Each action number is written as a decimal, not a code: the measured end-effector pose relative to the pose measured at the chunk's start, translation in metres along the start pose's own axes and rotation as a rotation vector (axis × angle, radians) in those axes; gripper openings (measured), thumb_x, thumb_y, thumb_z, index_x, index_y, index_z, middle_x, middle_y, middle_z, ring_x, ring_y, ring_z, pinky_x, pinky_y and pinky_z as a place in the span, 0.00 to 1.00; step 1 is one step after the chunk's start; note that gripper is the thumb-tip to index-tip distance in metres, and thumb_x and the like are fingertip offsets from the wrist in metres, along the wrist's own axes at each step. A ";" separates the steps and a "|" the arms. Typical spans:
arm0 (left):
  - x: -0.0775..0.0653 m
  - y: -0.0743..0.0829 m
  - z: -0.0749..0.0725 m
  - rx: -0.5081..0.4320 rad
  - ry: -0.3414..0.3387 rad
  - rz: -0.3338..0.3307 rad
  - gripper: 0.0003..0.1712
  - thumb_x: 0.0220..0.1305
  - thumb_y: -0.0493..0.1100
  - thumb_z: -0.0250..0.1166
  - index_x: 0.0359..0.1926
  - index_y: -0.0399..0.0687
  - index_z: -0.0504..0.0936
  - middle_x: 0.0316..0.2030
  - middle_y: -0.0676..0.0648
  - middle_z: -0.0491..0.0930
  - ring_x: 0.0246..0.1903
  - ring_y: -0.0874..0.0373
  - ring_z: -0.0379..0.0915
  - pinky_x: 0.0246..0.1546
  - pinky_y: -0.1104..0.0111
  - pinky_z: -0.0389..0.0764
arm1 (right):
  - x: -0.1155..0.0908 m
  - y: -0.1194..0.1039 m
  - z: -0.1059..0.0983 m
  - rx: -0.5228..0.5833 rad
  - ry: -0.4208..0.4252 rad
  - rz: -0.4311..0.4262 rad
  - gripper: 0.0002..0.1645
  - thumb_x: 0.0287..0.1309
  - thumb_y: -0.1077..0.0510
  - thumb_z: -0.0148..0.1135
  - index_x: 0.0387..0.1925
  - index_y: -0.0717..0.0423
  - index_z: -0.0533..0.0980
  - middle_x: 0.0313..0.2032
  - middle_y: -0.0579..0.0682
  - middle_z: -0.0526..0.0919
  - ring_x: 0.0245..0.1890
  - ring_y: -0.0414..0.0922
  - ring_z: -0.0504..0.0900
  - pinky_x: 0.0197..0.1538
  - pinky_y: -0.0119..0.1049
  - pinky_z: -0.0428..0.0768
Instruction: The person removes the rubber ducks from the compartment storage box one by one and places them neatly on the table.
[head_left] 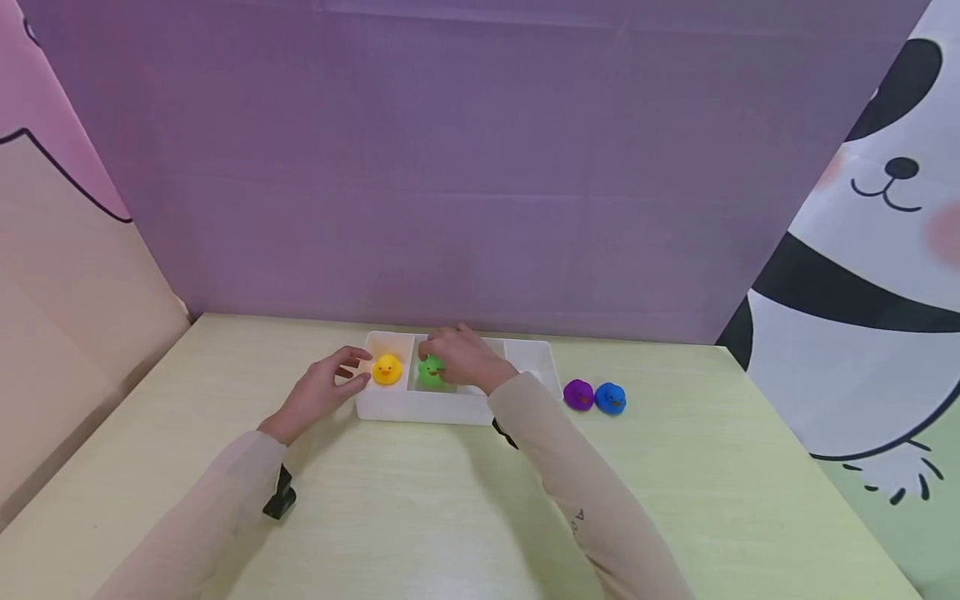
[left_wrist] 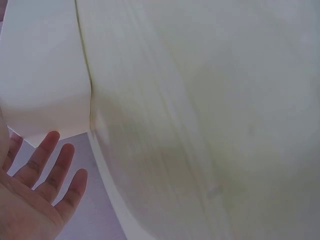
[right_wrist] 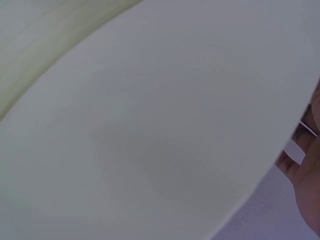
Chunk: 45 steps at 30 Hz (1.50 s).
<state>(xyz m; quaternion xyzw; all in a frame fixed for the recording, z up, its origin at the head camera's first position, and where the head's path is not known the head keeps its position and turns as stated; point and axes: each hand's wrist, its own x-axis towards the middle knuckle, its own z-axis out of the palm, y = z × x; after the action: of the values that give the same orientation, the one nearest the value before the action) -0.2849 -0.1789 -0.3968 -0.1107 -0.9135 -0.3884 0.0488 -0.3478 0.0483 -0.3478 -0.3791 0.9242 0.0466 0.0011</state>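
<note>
A white divided box [head_left: 420,407] stands near the back of the table. In its left compartment sits a yellow rubber duck [head_left: 387,370], facing me. A green rubber duck [head_left: 431,372] is in the compartment beside it, partly covered by my right hand [head_left: 467,357], whose curled fingers hold it from above. My left hand [head_left: 327,387] is at the box's left end, fingers loosely bent and holding nothing. The left wrist view shows that hand [left_wrist: 42,187] with its fingers spread near the box's corner. Only part of the right hand [right_wrist: 305,160] appears beyond the box wall in the right wrist view.
On the table just right of the box, a purple rubber duck [head_left: 578,395] and a blue rubber duck [head_left: 611,399] stand side by side. A purple backdrop [head_left: 480,183] rises behind the table's back edge. A panda-print panel [head_left: 862,333] borders the right side.
</note>
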 end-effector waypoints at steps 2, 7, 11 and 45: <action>0.000 0.000 0.000 0.000 0.002 0.002 0.21 0.62 0.46 0.58 0.56 0.49 0.70 0.52 0.36 0.73 0.48 0.42 0.72 0.47 0.51 0.76 | -0.001 0.000 -0.003 -0.004 0.014 -0.010 0.18 0.50 0.58 0.66 0.46 0.44 0.77 0.47 0.42 0.79 0.51 0.45 0.73 0.61 0.50 0.65; 0.001 -0.002 0.001 0.001 0.004 0.008 0.20 0.62 0.46 0.58 0.56 0.51 0.70 0.52 0.37 0.74 0.48 0.43 0.73 0.47 0.51 0.76 | -0.006 0.002 -0.010 -0.015 0.047 -0.030 0.18 0.49 0.59 0.66 0.45 0.44 0.78 0.47 0.42 0.80 0.50 0.44 0.74 0.60 0.50 0.67; 0.001 -0.003 0.002 0.002 0.002 0.008 0.21 0.62 0.47 0.58 0.56 0.51 0.70 0.52 0.37 0.74 0.48 0.43 0.73 0.47 0.51 0.76 | -0.011 0.004 -0.017 -0.001 0.070 -0.039 0.19 0.48 0.60 0.67 0.45 0.45 0.79 0.46 0.42 0.80 0.49 0.45 0.75 0.58 0.49 0.69; 0.002 -0.004 0.003 0.002 -0.004 -0.013 0.21 0.63 0.47 0.58 0.56 0.52 0.69 0.53 0.38 0.73 0.48 0.44 0.72 0.48 0.52 0.76 | -0.057 0.033 -0.040 -0.008 0.210 -0.069 0.18 0.48 0.61 0.65 0.44 0.47 0.77 0.47 0.45 0.79 0.53 0.47 0.73 0.55 0.51 0.71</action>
<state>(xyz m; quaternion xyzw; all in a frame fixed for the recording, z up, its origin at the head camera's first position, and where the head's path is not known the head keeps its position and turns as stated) -0.2881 -0.1792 -0.4018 -0.1054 -0.9148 -0.3874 0.0448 -0.3288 0.1079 -0.3034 -0.4133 0.9055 0.0104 -0.0958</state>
